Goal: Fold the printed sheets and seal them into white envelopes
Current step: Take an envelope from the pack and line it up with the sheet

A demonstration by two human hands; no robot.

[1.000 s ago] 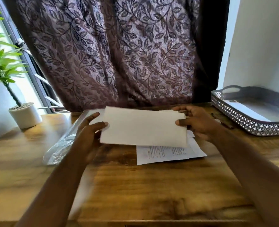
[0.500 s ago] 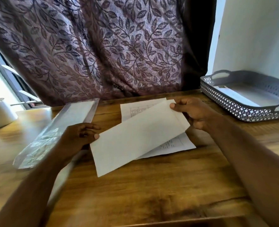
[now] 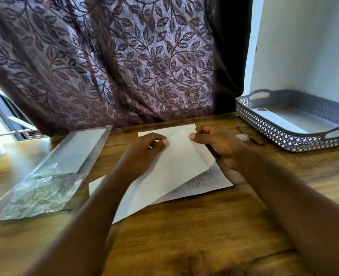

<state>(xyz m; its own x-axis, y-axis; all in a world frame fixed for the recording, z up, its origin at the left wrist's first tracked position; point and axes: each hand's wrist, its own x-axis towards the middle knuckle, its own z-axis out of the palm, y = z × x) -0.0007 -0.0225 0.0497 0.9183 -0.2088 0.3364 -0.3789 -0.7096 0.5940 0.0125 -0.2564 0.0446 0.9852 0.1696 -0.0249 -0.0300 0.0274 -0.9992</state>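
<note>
A long white envelope (image 3: 170,176) lies slanted across the middle of the wooden table, its near end low on the left and its far end raised between my hands. My left hand (image 3: 144,154) pinches the far end from the left. My right hand (image 3: 222,146) grips the same end from the right, at the flap. Under the envelope lies a printed sheet (image 3: 208,182), flat on the table, with text showing at its right side.
A clear plastic pack of envelopes (image 3: 51,174) lies on the left of the table. A grey perforated tray (image 3: 264,126) with a white sheet in it stands at the back right. A small round object (image 3: 242,137) and a pen lie beside the tray. A patterned curtain hangs behind.
My left hand has moved right and forward from the envelope's left edge to its far end, close to my right hand. The envelope has swung steeper, its near end toward me.
</note>
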